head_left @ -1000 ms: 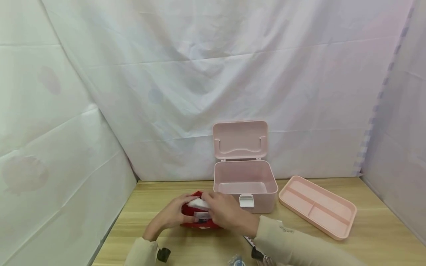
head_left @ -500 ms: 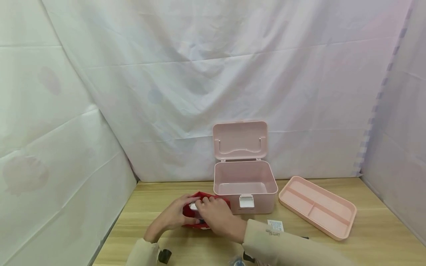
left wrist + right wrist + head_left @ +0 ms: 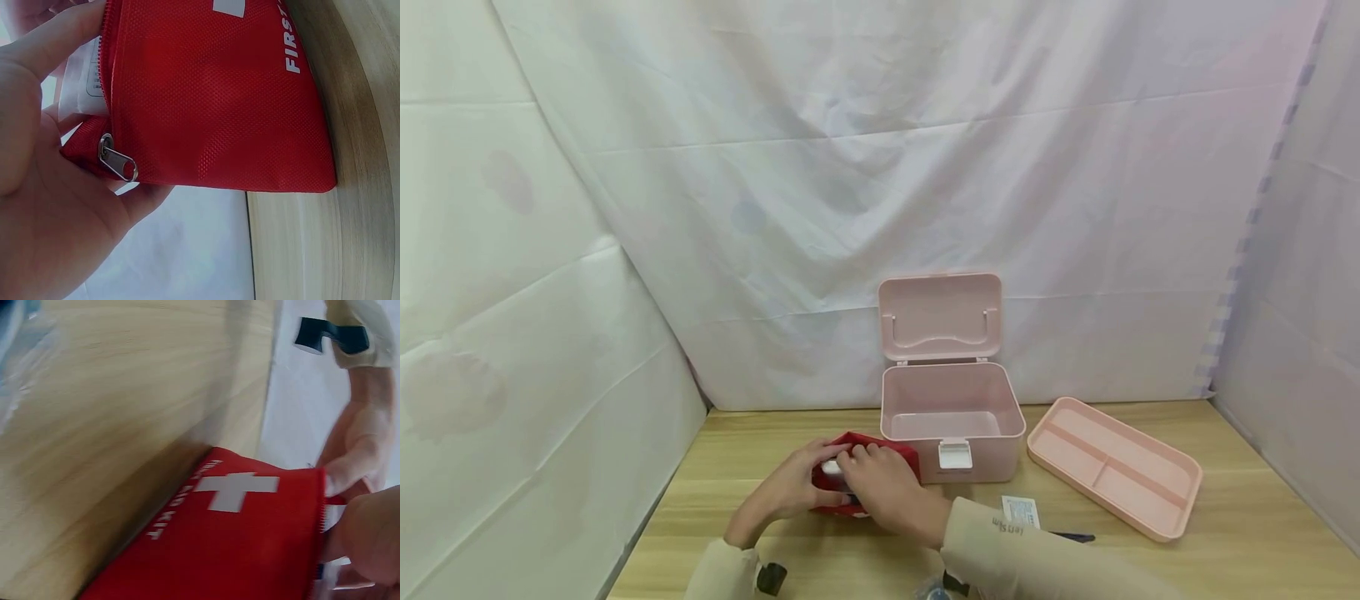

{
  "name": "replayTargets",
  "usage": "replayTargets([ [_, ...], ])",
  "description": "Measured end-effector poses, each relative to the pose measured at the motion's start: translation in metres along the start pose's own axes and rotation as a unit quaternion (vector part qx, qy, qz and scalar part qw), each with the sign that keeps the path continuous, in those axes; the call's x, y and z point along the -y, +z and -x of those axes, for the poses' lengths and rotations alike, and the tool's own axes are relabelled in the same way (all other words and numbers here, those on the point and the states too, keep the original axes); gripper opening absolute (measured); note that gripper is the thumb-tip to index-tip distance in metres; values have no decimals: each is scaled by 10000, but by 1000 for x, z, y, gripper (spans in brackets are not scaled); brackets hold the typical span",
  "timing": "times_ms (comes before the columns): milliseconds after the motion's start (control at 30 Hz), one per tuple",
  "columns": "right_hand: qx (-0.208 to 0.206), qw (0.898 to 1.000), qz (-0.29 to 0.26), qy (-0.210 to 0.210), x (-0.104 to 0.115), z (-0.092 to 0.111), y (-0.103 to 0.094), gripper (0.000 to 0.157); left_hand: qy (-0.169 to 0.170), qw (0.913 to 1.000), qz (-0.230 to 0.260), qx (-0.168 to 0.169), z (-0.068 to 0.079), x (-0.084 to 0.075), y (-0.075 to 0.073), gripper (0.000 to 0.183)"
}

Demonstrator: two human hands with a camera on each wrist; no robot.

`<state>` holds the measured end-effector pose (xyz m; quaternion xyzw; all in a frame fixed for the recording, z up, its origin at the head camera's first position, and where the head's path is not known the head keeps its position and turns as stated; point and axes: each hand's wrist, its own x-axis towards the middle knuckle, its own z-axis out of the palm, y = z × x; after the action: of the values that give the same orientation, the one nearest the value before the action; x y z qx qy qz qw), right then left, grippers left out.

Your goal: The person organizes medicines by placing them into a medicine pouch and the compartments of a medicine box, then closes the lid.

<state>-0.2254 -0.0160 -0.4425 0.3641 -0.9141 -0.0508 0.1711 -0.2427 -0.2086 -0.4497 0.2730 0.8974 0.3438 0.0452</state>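
A red zippered first aid pouch (image 3: 904, 452) stands on the table, its zipper open. White lettering and part of a white mark show on its side (image 3: 212, 100) in the left wrist view. My left hand (image 3: 792, 485) grips the pouch's open end, thumb on the near side by the metal zipper pull (image 3: 117, 160). Inside the mouth sits a white packet (image 3: 84, 84), mostly covered by the pouch and hands. My right hand (image 3: 889, 493) reaches over the opening with bent fingers on the packet; its fingertips are partly hidden.
A pink box (image 3: 977, 467) with its lid raised stands right behind the pouch. Farther right lies a pink divided tray (image 3: 1120, 468). A small printed packet (image 3: 1020, 511), a dark slim item (image 3: 1075, 537) and a clear-wrapped blue item (image 3: 936, 591) lie nearer.
The white packet has sunk deeper into the pouch, and my right hand has shifted slightly left and down over the opening. My left hand keeps its grip. The printed packet has come into view.
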Motion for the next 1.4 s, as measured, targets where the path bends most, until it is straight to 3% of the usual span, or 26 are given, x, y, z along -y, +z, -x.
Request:
replayTargets([
  [167, 67, 9999, -7, 76, 2, -3, 6, 38, -47, 10000, 42, 5, 0, 0, 0, 73],
  [367, 157, 9989, -370, 227, 0, -8, 4, 46, -83, 9999, 113, 38, -1, 0, -1, 73],
  [667, 126, 9920, -1249, 88, -13, -5, -27, 47, -104, 9995, 269, 86, 0, 0, -3, 72],
  [867, 686, 9798, -1863, 257, -19, -6, -32, 40, -84, 9996, 207, 144, -1, -1, -3, 72],
  [1100, 1560, 9699, -1808, 472, -14, -11, -26, 34, -157, 9996, 134, 211, -1, -1, -2, 71],
  [1233, 1801, 9656, -1768, 631, -10, -16, -20, 42, -141, 9996, 131, 202, -2, -1, -2, 73],
  [1400, 1843, 9686, -1550, 626, -6, -19, -12, 41, -130, 9995, 161, 223, -2, -1, -1, 74],
])
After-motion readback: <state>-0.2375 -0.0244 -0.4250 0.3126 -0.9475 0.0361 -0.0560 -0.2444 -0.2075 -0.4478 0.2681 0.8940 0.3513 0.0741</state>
